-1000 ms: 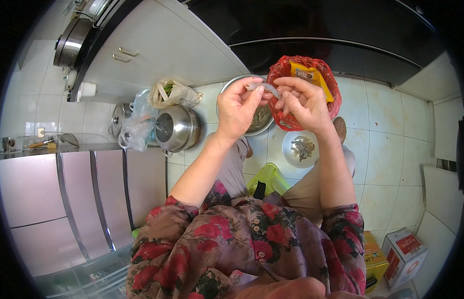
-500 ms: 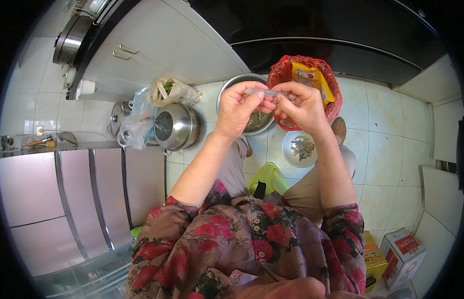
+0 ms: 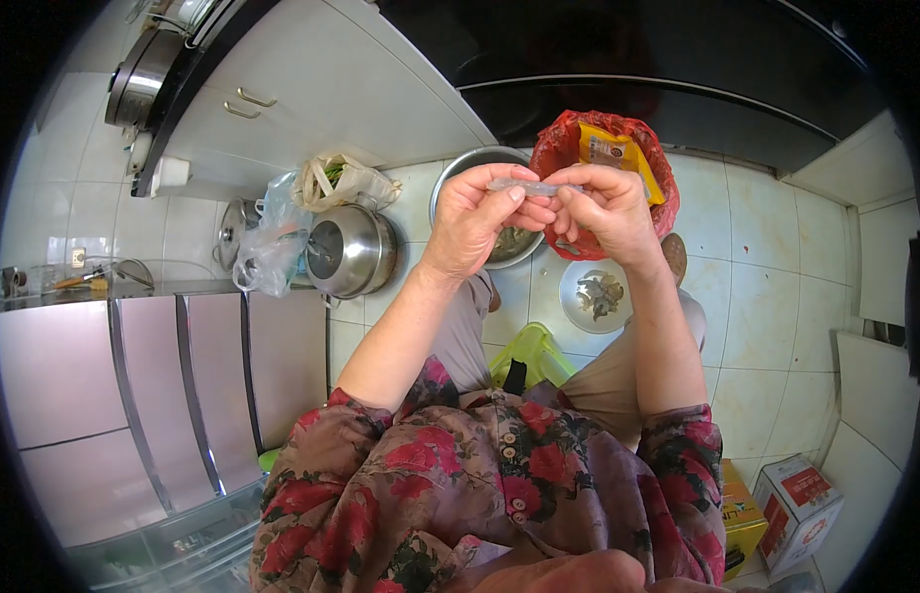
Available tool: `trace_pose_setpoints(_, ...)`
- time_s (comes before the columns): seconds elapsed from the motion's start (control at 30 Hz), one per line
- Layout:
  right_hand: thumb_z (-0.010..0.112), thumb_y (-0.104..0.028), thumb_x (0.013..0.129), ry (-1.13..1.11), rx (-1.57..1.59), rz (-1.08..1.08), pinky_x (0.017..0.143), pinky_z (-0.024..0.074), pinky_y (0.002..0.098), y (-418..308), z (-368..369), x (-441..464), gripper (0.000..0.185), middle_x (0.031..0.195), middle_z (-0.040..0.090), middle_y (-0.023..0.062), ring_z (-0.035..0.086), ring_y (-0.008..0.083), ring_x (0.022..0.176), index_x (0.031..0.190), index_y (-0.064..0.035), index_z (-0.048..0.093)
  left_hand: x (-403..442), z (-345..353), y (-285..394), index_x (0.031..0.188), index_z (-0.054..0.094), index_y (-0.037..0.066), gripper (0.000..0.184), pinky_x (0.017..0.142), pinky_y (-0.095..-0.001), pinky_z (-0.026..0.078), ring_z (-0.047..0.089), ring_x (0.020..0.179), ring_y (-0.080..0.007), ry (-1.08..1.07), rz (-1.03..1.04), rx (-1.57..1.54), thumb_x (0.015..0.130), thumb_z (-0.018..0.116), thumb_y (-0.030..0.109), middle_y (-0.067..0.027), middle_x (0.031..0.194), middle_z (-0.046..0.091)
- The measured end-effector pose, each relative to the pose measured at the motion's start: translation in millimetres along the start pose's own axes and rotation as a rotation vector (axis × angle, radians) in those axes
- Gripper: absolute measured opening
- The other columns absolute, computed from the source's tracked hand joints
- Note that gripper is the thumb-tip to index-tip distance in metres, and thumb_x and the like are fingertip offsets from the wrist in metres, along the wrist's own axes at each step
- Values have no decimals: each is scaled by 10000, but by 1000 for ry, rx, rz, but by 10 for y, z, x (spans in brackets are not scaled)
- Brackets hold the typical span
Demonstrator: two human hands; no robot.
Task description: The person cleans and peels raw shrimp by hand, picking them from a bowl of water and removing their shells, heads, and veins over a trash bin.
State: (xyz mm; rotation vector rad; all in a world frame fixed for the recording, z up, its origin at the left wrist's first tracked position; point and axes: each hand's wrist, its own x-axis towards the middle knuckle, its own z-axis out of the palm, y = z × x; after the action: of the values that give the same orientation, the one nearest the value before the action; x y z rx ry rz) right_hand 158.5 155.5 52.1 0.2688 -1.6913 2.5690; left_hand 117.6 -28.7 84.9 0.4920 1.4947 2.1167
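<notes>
A greyish, translucent shrimp (image 3: pixel 527 186) is stretched level between my two hands. My left hand (image 3: pixel 468 219) pinches its left part between thumb and fingers. The fingers of my right hand (image 3: pixel 610 212) are closed on its right end. Below and behind my left hand is a metal bowl (image 3: pixel 442 184) with greyish contents, partly covered by the hand. Behind my right hand stands a bin lined with a red plastic bag (image 3: pixel 660 148), a yellow packet (image 3: pixel 618 153) inside it. Under my right wrist, a white bowl (image 3: pixel 571 308) on the floor holds several grey shrimp (image 3: pixel 600 295).
A steel pot (image 3: pixel 366 255), a clear plastic bag (image 3: pixel 267 259) and a pale bag with greens (image 3: pixel 356 188) are on the floor at the left. A green stool (image 3: pixel 535 351) shows between my legs. Two boxes (image 3: pixel 801 504) stand at the lower right.
The shrimp, curved and raised at first, now lies straighter between my hands. My right hand has shifted slightly down and its fingers have closed nearer to my left hand.
</notes>
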Motion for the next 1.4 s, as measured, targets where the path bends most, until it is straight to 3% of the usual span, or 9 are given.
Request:
trace_pose_setpoints(0.3, 574, -38, 886, -12, 81, 15, 492, 469, 180, 40, -31, 14, 149, 724, 653, 64, 596, 69, 579, 977, 31, 670, -5, 15, 42, 1128, 570, -51, 240, 745, -311, 581, 691, 829, -215, -15, 7, 64, 931, 515, 74, -202, 983, 671)
trace_pose_setpoints(0.4, 598, -38, 867, 0, -59, 35, 501, 460, 188, 56, -56, 28, 131, 737, 655, 57, 594, 66, 606, 948, 28, 678, 6, -18, 25, 1125, 573, -50, 237, 744, -311, 581, 690, 831, -212, -3, 2, 111, 936, 514, 80, -197, 978, 673)
trace_pose_setpoints(0.47, 632, -31, 826, 16, -361, -247, 519, 454, 206, 56, -36, 34, 108, 745, 651, 55, 596, 74, 638, 905, 21, 683, 3, -48, 5, 1123, 575, -49, 236, 741, -310, 581, 690, 833, -211, 3, 5, 136, 939, 514, 85, -194, 976, 674)
trace_pose_setpoints(0.5, 632, -31, 826, 15, -362, -244, 519, 454, 206, 25, -22, 35, 108, 745, 651, 55, 596, 74, 638, 905, 21, 683, 2, -61, 4, 1123, 575, -46, 224, 741, -301, 578, 688, 847, -214, 0, 2, 138, 938, 518, 67, -183, 973, 672)
trace_pose_setpoints(0.57, 658, -24, 782, 9, -659, -363, 545, 473, 251, -59, 8, 22, 101, 757, 645, 81, 613, 133, 650, 872, 18, 679, -9, -81, -6, 1123, 574, -43, 212, 741, -292, 576, 686, 862, -217, 0, -2, 136, 938, 521, 48, -172, 969, 670)
trace_pose_setpoints(0.67, 669, -23, 760, -49, -728, -354, 561, 486, 290, -59, 14, 15, 109, 750, 635, 118, 610, 210, 624, 863, 14, 677, -27, -105, -23, 1100, 580, -46, 198, 733, -269, 570, 687, 836, -187, 7, -24, 271, 913, 553, 14, -150, 940, 677)
trace_pose_setpoints(0.97, 647, -26, 737, -96, -824, -335, 603, 488, 373, -68, 82, 1, 70, 733, 619, 150, 612, 311, 666, 801, 2, 650, -38, -174, -65, 1059, 598, -36, 181, 691, -276, 578, 693, 767, -184, 33, -99, 318, 886, 601, 18, -144, 861, 685)
trace_pose_setpoints(1.4, 625, -4, 724, 14, -864, -464, 574, 474, 385, -12, 107, 28, 18, 689, 581, 149, 590, 320, 636, 739, -1, 615, -12, -94, -89, 1028, 607, -30, 148, 670, -269, 574, 687, 769, -173, 123, -59, 327, 893, 587, 28, -127, 869, 678)
